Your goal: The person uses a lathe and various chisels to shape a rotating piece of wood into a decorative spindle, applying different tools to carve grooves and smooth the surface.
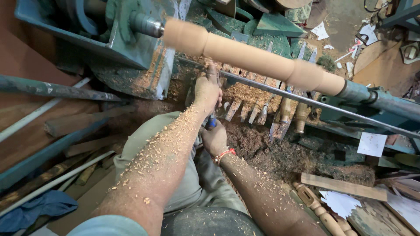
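Observation:
A pale turned wooden spindle (249, 57) is mounted across a green lathe (131, 39), blurred as if spinning. My left hand (207, 91), its forearm coated in wood shavings, is closed over the blade end of a chisel (211, 121) at the metal tool rest bar (280, 94), just below the spindle. My right hand (214, 139), with a red bead bracelet at the wrist, grips the chisel's blue handle end close to my lap. The chisel's tip is hidden behind my left hand.
Several spare chisels (284, 116) with wooden handles lean in a row under the rest bar in a heap of sawdust (262, 148). A finished turned leg (317, 209) and a flat board (343, 187) lie lower right. Metal pipes (52, 89) and wood lengths lie left.

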